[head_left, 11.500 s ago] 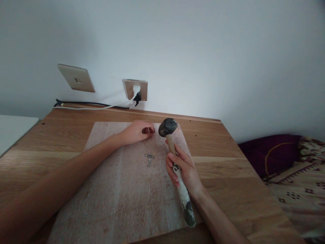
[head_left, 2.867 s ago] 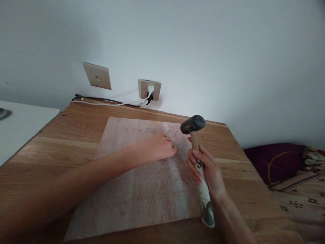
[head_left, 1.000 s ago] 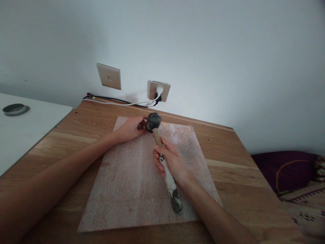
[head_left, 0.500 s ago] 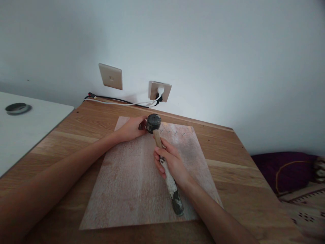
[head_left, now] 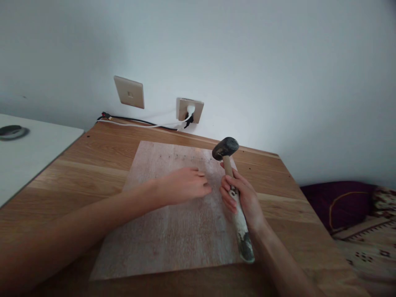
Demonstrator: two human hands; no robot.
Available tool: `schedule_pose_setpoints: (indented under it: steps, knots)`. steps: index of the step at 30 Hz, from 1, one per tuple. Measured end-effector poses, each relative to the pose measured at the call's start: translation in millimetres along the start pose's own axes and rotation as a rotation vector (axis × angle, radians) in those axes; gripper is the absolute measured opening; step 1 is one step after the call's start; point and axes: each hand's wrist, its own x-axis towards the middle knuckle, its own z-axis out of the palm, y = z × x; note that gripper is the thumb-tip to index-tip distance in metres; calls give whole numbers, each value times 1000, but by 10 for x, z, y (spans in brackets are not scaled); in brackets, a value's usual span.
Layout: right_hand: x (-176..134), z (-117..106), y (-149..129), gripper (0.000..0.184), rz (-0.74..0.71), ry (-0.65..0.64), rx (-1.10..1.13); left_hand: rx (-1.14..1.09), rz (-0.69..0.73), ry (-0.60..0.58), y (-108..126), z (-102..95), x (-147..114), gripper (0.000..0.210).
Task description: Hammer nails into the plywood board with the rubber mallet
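My right hand is closed around the handle of a mallet, whose dark head points up over the far right corner of a board. Its handle is pale and paint-worn, with a dark butt end. My left hand hovers over the middle of the board, back upward and fingers curled together. What those fingers hold, if anything, is hidden. A row of small nails runs along the board's far edge, several of them standing up from the surface.
The board lies on a wooden tabletop against a wall. White and black cables run along the back edge to a wall socket. A white surface with a round dark object adjoins at left; purple cloth is at right.
My left hand has left the board's far edge, moving right and toward me. My right hand has carried the mallet to the right, uncovering more of the nail row. The view has shifted slightly.
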Motion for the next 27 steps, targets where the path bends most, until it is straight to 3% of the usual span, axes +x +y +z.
schedule_pose_setpoints:
  steps: [3,8,11,16,19,23,27]
  knots:
    - [-52,-51,11,43,0,32,6,65,128,-15,82,31,42,9]
    - [-87,-87,54,41,14,14,4,36,93,-68,49,71,-47,14]
    - [-81,-99,72,41,30,-15,6,-80,-19,-46,-100,42,-171,14]
    - [-76,-64,74,30,40,-37,7,-252,-396,69,-577,-110,-509,14]
    - [-53,7,80,26,31,-53,-8,-281,-575,65,-842,-178,-696,16]
    - [13,129,97,36,28,-99,-10,-278,-612,-7,-1012,-145,-822,24]
    - [58,240,93,41,68,-142,-18,-300,-565,-16,-1023,-84,-835,29]
